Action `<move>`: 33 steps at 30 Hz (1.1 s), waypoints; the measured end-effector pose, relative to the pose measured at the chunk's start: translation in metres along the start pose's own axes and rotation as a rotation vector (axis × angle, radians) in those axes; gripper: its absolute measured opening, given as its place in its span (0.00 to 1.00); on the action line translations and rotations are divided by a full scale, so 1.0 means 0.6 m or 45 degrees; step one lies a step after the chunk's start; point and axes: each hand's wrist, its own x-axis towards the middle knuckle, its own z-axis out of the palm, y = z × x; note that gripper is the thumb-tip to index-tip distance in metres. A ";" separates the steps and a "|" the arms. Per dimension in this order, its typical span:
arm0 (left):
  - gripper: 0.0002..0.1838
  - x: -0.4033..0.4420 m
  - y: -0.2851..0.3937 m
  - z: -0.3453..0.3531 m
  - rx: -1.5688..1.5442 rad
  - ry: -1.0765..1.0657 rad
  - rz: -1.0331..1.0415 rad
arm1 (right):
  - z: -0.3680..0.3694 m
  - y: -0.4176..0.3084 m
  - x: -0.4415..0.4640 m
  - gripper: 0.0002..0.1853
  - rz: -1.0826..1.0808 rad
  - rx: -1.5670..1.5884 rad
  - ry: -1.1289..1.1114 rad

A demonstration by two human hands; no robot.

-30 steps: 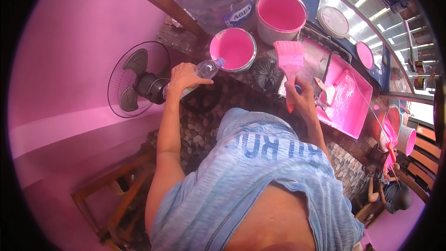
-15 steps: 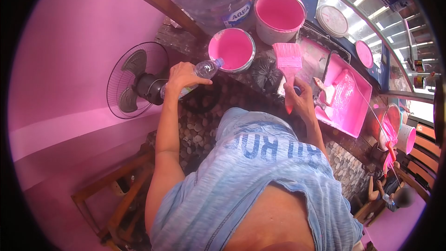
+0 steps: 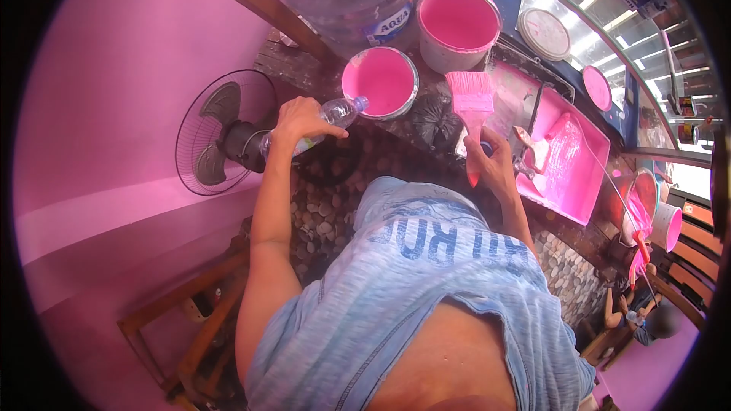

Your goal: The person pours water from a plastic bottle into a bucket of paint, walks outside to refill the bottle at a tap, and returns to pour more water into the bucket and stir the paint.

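Observation:
My left hand [image 3: 302, 121] is wrapped round a clear plastic bottle [image 3: 337, 113], tilted almost flat. Its bluish cap end reaches the near-left rim of a small bucket [image 3: 416, 91] of pink paint; whether the cap is on I cannot tell. In my right hand [image 3: 495, 158] is a wide paintbrush [image 3: 474, 97], bristles up and coated pink. The brush stands just left of a pink-smeared paint tray [image 3: 592, 167]. Between the small bucket and the brush sits a crumpled black plastic bag [image 3: 435, 121]. Behind it is a larger bucket [image 3: 444, 57], pink inside.
A big water jug [image 3: 346, 0] stands behind the buckets. At the left a black fan [image 3: 226, 133] is near the pink wall. A white lid [image 3: 545, 33] and a pink lid [image 3: 597, 88] lie at the back right. Another person [image 3: 632, 312] is at far right.
Little differs. My left hand and the bottle have shifted very slightly; my right hand holds the paintbrush in nearly the same place.

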 end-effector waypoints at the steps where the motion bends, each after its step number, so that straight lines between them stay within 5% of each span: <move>1: 0.41 0.002 0.001 -0.001 0.009 -0.005 0.005 | 0.000 -0.003 -0.001 0.14 0.011 0.015 -0.001; 22: 0.43 0.009 0.044 -0.043 0.366 -0.013 0.022 | -0.003 0.007 -0.008 0.14 0.006 -0.020 0.008; 25: 0.42 0.007 0.033 -0.050 0.264 -0.028 -0.023 | -0.002 0.007 -0.010 0.15 0.018 -0.017 0.012; 33: 0.32 0.036 -0.098 0.057 -0.783 0.465 0.160 | 0.012 0.008 -0.007 0.17 -0.065 -0.076 -0.061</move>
